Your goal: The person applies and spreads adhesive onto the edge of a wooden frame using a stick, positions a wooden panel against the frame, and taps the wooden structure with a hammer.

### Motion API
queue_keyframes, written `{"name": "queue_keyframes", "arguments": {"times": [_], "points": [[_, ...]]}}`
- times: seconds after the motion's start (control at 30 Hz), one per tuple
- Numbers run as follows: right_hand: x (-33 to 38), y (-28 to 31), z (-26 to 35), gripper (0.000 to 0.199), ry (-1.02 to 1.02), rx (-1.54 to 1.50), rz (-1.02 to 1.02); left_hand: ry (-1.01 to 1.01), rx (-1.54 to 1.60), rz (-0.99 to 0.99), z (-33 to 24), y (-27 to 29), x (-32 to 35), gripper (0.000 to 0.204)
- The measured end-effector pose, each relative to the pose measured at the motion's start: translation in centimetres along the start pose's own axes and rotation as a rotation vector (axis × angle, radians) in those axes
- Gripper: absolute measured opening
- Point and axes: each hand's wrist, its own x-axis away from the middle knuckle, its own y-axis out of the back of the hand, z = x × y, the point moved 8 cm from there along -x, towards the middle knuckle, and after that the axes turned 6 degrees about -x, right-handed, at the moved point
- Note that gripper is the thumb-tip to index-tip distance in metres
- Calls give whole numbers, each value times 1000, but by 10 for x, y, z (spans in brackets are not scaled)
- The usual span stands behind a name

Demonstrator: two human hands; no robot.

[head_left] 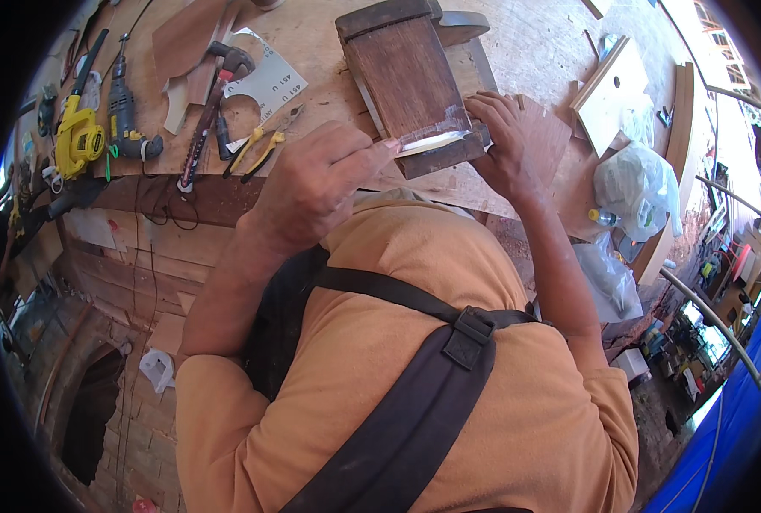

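Note:
A dark brown wooden piece (409, 73), box-like with raised end boards, lies on the workbench in front of me. My left hand (312, 184) is closed in a pinch on a thin, pale, blade-like strip (432, 144). That strip lies along the inner edge of the near end board (443, 157), where whitish smears mark the wood. My right hand (509, 141) grips the right end of this board, with its fingers bent over the far side. Whether the strip is metal or something else I cannot make out.
Left on the workbench (329, 51) are a hammer (205, 120), pliers (265, 145), a sandpaper sheet (269, 77), a grey power tool (124, 120) and a yellow blower (79, 137). To the right lie a pale board with a hole (611, 90) and a plastic bag (637, 188).

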Motion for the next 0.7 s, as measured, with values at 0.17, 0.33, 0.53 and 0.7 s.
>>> {"name": "queue_keyframes", "arguments": {"times": [0.17, 0.33, 0.53, 0.7], "points": [[-3, -2, -1, 58, -2, -2, -2, 20, 37, -66, 14, -4, 11, 30], [-5, -1, 3, 55, -3, 34, 22, 17, 78, -90, 22, -12, 15, 30], [-5, -1, 1, 53, -5, 35, 17, 38, 174, -112, 40, -34, 24, 33], [-3, 1, 0, 52, -8, 23, 1, 24, 167, -88, 41, -31, 26, 33]]}}
